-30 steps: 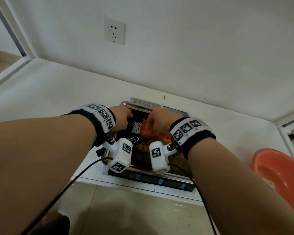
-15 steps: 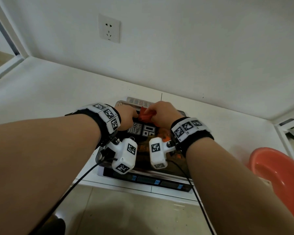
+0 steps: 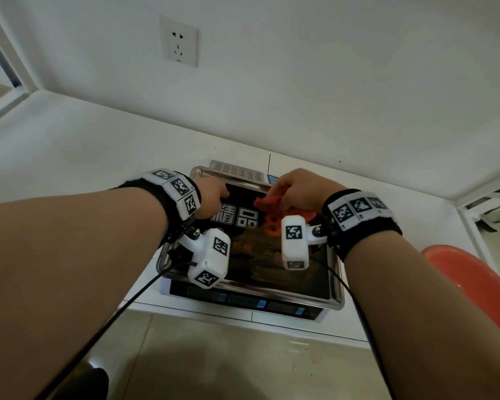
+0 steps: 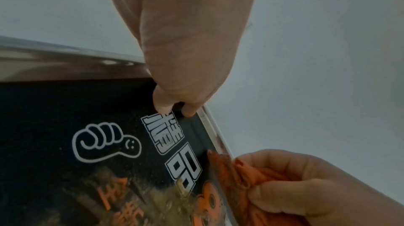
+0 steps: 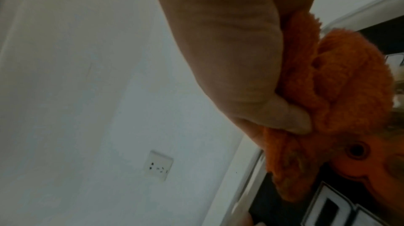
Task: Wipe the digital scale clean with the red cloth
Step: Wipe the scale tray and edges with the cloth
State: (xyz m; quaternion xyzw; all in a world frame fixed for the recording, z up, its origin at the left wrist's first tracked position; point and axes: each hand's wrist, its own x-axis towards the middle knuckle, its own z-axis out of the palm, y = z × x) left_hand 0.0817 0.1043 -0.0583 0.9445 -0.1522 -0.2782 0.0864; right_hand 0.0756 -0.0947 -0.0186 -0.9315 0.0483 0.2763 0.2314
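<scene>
digital scale [image 3: 243, 301], where? (a)
on the white bench [image 3: 70, 145], near edge; black printed sheet [image 3: 251, 264] on its pan. (b)
hands? (a)
right hand [image 3: 300, 189] clenched round the red cloth [image 3: 267, 204], pressing it on the sheet's far edge. left hand [image 3: 211, 197]: fingers curled, tips on the sheet's far left corner; pinching or just pressing, cannot tell. 2 hands near, apart. (b)

Steel-trayed digital scale [image 3: 243, 301] with black printed top sits at the white worktop's [image 3: 70, 145] near edge; a crumpled red cloth [image 3: 267, 203] lies against its far-right part.
</scene>
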